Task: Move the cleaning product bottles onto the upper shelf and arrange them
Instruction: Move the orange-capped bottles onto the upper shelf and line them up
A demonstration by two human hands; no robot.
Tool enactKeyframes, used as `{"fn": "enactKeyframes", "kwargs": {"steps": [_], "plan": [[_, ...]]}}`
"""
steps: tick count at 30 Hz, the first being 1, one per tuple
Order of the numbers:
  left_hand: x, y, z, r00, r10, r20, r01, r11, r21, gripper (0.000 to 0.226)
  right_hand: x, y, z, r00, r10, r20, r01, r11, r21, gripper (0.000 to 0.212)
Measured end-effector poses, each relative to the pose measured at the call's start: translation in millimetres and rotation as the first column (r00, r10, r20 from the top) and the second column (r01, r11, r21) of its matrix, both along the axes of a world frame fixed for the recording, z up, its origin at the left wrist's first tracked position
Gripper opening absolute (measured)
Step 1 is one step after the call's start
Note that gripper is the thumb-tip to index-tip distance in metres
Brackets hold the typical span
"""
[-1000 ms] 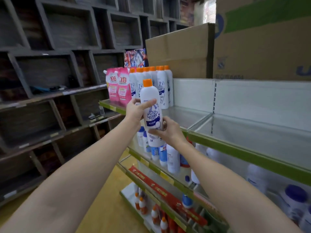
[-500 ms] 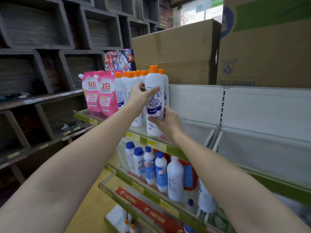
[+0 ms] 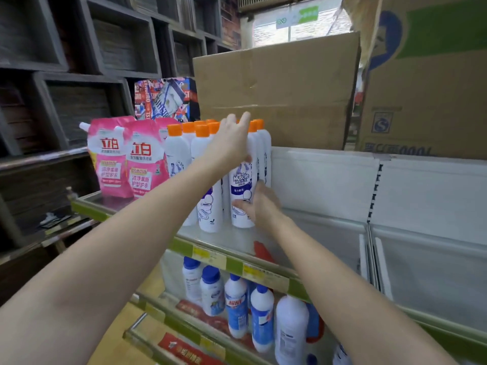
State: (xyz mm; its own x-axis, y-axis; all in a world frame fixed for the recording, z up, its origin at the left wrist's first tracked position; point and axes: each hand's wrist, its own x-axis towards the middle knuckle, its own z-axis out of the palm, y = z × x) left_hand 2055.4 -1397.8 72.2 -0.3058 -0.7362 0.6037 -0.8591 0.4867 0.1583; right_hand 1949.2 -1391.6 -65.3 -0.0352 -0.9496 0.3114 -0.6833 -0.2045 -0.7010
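Head: both hands seemingly steadying bottle, upper shelf.

Readable labels – bottle, pouches, box

The white bottle standing on the upper shelf reads "Mr Muscle" in blue, with smaller Chinese print below that is too fine to read. The two pink pouches carry "立白" in large red characters and "洁净柔顺 护型护衣" beneath – the big cardboard box shows upside-down digits, about "1000".
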Motion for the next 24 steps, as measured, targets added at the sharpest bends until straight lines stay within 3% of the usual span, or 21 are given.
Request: {"fn": "enactKeyframes", "kwargs": {"steps": [7,13,19,24], "plan": [[-18,-13,15,0.970,0.080,0.228,-0.057,0.993,-0.105,0.091,-1,-5,-1,0.999,-0.032,0.020,0.031,0.999,0.043,0.061],[-8,-10,11,0.986,0.039,0.163,-0.023,0.995,-0.100,0.093,9,-2,2,0.996,-0.083,0.034,0.080,0.993,0.091,0.062],[7,1,-5,0.997,-0.006,0.077,0.018,0.988,-0.155,0.072,23,11,-4,0.980,-0.136,0.143,0.126,0.989,0.078,0.054],[8,8,-16,0.981,0.041,0.190,0.012,0.963,-0.269,0.057,15,31,-6,0.970,-0.145,0.197,0.128,0.987,0.095,0.050]]}}
